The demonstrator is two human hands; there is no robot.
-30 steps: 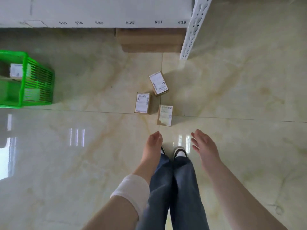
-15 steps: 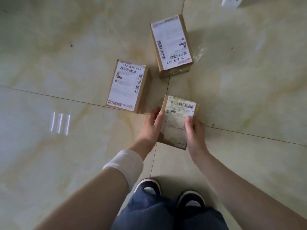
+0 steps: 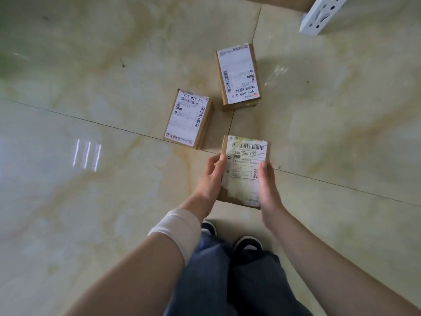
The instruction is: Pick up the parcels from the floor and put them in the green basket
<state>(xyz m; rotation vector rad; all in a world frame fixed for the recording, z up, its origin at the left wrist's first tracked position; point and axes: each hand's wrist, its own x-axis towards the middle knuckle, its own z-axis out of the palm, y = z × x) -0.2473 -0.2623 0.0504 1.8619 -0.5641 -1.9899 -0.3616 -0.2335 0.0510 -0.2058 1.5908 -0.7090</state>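
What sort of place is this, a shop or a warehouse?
Likely a parcel depot or storeroom: barcoded cardboard parcels lie on a tiled floor, near a white perforated shelf post.
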